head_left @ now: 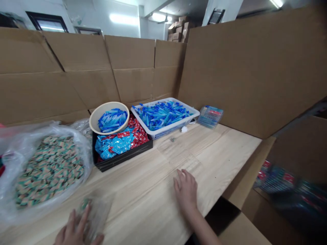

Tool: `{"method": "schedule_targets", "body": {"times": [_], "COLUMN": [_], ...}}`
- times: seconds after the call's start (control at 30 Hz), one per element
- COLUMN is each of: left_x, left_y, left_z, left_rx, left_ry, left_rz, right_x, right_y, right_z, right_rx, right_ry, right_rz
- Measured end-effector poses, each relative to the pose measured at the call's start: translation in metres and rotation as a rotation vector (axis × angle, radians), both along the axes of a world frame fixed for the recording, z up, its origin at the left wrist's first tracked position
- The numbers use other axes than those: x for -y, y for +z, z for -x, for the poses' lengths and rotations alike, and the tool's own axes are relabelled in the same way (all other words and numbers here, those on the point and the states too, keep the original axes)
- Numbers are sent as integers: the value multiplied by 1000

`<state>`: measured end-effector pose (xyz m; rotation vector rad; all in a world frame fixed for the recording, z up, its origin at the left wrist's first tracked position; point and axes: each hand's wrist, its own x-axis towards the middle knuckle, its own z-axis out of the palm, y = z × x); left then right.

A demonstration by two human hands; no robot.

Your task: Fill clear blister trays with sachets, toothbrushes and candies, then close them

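My left hand, at the bottom left, has its fingers spread over a clear plastic case lying on the table. Its index fingertip touches a small green-and-tan piece at the case; blur hides finer detail. Further right, my right hand rests palm down with slightly bent, parted fingers and holds nothing visible. Just beyond its fingertips lies another clear, flat plastic piece, hard to make out against the wood. Whether the fingers touch it I cannot tell.
Left stands a plastic bag of striped pieces. A black tray holds blue and red packets and a cream bowl. Behind are a white basket of blue sticks and a filled clear pack. Cardboard walls surround the table.
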<state>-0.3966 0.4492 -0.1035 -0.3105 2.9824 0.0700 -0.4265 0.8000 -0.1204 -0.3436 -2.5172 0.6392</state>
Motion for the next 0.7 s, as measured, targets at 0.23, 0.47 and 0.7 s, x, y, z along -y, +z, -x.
{"method": "schedule_targets", "body": {"times": [0.23, 0.47, 0.7], "left_x": [-30, -116, -138], "left_y": [20, 50, 52], "left_z": [16, 28, 41], "left_rx": [16, 113, 165], "left_ry": [-123, -277, -278], "left_rz": [-22, -372, -629], "right_x": [-29, 91, 73], "right_y": [-3, 12, 21], "right_z": [-3, -7, -3], "right_rx": [-40, 240, 211], "right_ry": [-47, 647, 572], "right_rz": [101, 1710, 1972]}}
